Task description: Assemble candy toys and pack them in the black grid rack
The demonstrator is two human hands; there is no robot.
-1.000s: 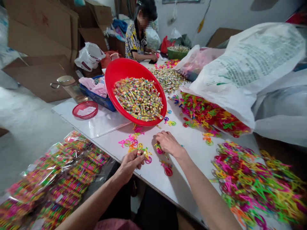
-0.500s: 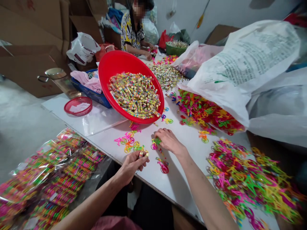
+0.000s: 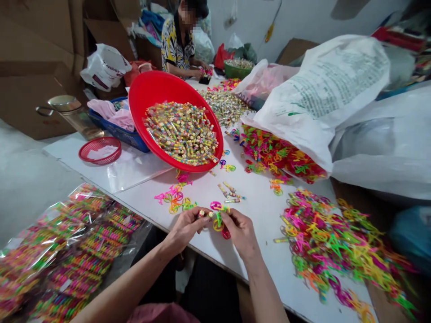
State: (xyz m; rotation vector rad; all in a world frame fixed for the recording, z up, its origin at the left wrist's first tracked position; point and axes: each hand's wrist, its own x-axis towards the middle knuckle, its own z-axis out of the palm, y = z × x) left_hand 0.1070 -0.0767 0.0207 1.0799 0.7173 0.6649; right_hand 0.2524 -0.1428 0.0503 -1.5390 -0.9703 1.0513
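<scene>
My left hand is closed in a pinch around small candy-filled tubes, whose pale ends point up between thumb and fingers. Close beside it, my right hand grips a few plastic toy pieces in green, yellow, pink and red, with ring-shaped parts hanging below the fingertips. Just beyond both hands, several loose tubes lie on the white table. Left of them is a small group of pink, orange and green toy pieces.
A tilted red basin holds many tubes. To the right, a white sack spills toy pieces beside a large loose pile. Packed bags lie lower left. A glass mug stands near the left edge. Another person works across the table.
My right hand has drawn back toward my left hand with plastic toy pieces in its fingers. Several tubes now show where it was. The view has swung slightly right.
</scene>
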